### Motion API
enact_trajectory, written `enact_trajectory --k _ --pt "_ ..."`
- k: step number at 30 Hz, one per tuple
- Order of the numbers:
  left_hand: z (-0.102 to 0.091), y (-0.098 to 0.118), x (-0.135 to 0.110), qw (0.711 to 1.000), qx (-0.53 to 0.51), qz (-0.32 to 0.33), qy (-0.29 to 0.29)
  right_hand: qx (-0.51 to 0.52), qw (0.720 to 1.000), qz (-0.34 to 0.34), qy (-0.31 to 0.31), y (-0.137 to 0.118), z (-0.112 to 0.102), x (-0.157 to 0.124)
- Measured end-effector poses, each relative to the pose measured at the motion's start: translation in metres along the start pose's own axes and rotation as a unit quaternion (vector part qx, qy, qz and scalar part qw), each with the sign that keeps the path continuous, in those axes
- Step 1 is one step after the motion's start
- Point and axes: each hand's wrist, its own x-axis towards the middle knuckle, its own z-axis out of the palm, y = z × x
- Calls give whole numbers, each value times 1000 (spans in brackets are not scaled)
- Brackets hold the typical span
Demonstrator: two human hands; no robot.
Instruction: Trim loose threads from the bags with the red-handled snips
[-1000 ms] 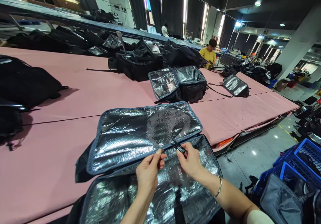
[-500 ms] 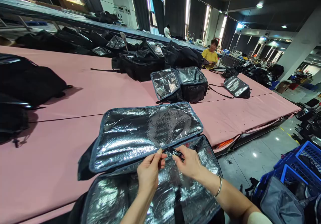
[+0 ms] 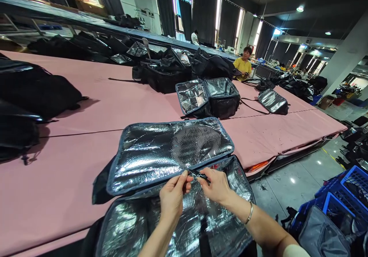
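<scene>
Bag (image 3: 172, 153), foil-lined, lies open at the near edge of the pink desk (image 3: 71, 165), lid folded flat behind the body. Left hand (image 3: 172, 197): fingers pinched shut on the bag's hinge seam. Right hand (image 3: 217, 188): fingers closed round a black tool (image 3: 201, 176), its tip at the same seam.

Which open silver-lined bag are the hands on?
The large black foil-lined bag in front: left hand pinches its flap seam, right hand a small dark item. The smaller open black bag sits farther back.

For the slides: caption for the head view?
Left hand and right hand meet at a small black tool over an open foil-lined bag.
</scene>
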Motion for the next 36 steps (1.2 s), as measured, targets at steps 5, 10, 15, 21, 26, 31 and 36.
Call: enact_trajectory --k 5,10,15,21,26,31,36 --pt "0 -1 1 1000 -4 1 5 60 998 19 19 2 -2 3" --pt "0 -4 5 1000 -7 12 5 69 997 -22 9 -2 -18 17" --pt "2 -17 15 999 -10 38 2 -29 995 -80 -48 -34 -22 53" --pt "0 -34 20 997 24 74 4 -115 975 -126 -145 -65 14 98" --pt "-17 -15 13 989 99 110 -10 -99 975 -90 -177 -61 30 122" --pt "-60 22 4 950 206 213 104 -59 974 -71 -208 -52 28 134" --pt "-81 34 5 885 306 294 191 -41 978 -54 -199 -52 28 134"
